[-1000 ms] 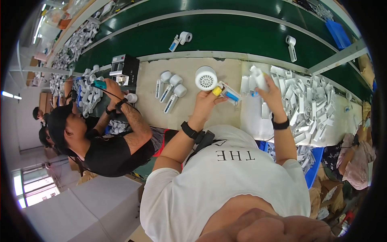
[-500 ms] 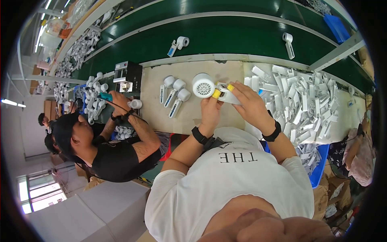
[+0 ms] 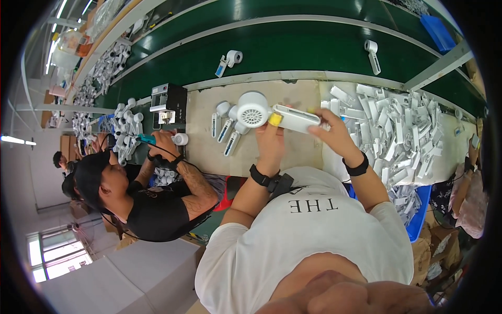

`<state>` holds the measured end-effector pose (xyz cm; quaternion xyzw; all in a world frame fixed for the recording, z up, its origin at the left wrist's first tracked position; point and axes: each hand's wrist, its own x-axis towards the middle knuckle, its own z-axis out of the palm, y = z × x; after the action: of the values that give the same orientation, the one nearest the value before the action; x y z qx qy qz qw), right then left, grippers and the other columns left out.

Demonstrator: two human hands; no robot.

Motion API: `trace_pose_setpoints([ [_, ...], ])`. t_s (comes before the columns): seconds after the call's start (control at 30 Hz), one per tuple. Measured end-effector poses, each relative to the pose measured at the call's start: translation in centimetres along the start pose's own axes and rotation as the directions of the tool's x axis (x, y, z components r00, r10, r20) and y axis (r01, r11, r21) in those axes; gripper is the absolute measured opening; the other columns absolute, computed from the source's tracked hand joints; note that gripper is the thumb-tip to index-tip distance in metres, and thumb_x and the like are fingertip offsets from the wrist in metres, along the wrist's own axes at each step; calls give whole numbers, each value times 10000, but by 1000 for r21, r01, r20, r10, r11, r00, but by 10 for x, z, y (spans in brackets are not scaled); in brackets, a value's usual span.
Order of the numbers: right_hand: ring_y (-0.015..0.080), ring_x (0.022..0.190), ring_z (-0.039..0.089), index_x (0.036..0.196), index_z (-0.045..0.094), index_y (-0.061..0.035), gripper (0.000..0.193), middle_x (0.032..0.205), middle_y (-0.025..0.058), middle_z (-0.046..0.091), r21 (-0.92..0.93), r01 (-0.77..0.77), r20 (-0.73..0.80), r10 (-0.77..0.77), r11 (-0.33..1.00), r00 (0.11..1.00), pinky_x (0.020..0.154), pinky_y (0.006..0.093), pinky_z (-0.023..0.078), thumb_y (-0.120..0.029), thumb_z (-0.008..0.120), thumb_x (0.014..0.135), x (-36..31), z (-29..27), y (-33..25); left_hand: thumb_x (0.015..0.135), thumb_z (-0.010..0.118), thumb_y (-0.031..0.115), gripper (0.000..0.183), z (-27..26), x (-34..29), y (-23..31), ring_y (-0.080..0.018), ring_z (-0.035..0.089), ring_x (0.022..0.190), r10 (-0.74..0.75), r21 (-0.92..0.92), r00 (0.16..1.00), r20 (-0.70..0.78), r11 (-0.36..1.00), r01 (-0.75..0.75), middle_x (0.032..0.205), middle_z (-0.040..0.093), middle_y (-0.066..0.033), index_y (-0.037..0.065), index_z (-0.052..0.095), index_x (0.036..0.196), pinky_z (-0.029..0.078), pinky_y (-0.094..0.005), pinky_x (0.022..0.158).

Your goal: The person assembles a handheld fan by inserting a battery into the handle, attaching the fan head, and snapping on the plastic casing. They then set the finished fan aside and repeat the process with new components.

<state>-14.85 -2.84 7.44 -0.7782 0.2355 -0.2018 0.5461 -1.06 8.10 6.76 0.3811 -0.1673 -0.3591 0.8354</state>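
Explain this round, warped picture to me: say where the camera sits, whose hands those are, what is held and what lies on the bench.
The camera is worn on a person's head and looks down, so the white shirt at the bottom is their own chest. Its fisheye lens bends straight edges. The two forearms rising from below are theirs. The left hand and the right hand together hold one white handheld device with a round grilled head and a long handle; the left fingertip wears a yellow cover. On the beige bench top lie three similar finished devices to the left and a heap of white handle shells to the right. Beyond runs a green conveyor belt carrying two more devices. On the left, a co-worker in black works with a teal tool.
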Motion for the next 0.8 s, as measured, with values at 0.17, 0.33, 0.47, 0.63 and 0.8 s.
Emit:
trace_pose_setpoints([
  [0.17, 93, 685, 491, 912, 519, 0, 264, 779, 39, 547, 322, -218, 173, 169, 921, 970, 605, 222, 397, -218, 609, 795, -4, 6, -11, 851, 538, 110, 275, 0, -1, 3, -241, 566, 983, -26, -92, 999, -33, 996, 23, 1015, 583, -139, -15, 505, 1094, 448, -356, 875],
  [0.33, 160, 477, 464, 712, 524, -20, 275, 565, 77, 497, -3, 135, -75, -135, 991, 988, 450, 276, 358, -255, 662, 748, 1, 5, -30, 852, 533, 108, 264, 21, 3, 17, -243, 577, 953, -72, -164, 996, 44, 983, 79, 984, 593, -134, -6, 508, 1090, 464, -362, 846],
  [0.47, 139, 560, 512, 775, 558, -8, 237, 641, 75, 553, -164, 291, 205, -256, 943, 945, 514, 286, 404, -234, 628, 758, 9, 19, 23, 831, 553, 125, 253, -1, 6, 19, -199, 606, 844, -133, 36, 991, 19, 991, 132, 908, 617, -125, 4, 541, 1053, 491, -333, 755],
  [0.63, 263, 703, 554, 911, 582, -18, 257, 768, 116, 585, -80, -168, 562, 183, 983, 806, 643, 314, 442, -225, 611, 761, 37, 73, 111, 732, 611, 176, 209, -113, 2, -8, -283, 598, 700, -241, 998, 969, -57, -4, 58, 777, 608, -138, 31, 575, 878, 463, -378, 598],
  [0.8, 327, 991, 506, 1024, 543, -2, 319, 1060, 178, 544, -316, 151, 351, -32, 937, 936, 864, 371, 407, -179, 583, 762, 165, 100, 145, 714, 594, 171, 228, -195, -5, -12, -335, 580, 702, -89, 938, 962, -258, -260, 227, 752, 597, -143, 30, 539, 884, 455, -428, 613],
])
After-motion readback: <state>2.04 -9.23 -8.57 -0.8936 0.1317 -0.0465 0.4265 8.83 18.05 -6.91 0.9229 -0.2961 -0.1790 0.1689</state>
